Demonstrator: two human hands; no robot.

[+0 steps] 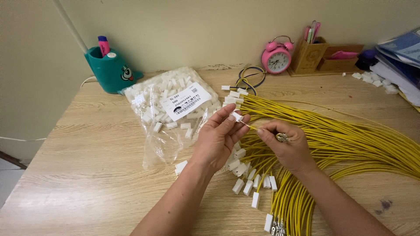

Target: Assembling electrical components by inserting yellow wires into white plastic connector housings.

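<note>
Even, soft indoor light, fairly bright, no hard glare. Faint shadows sit under the hands and forearms on the wooden table [87, 166]. Slight sheen on the clear plastic bag [168, 105]. Centre is sharp; wide-angle bending shows at the edges, and the stacked papers [400, 59] far right look soft.
</note>
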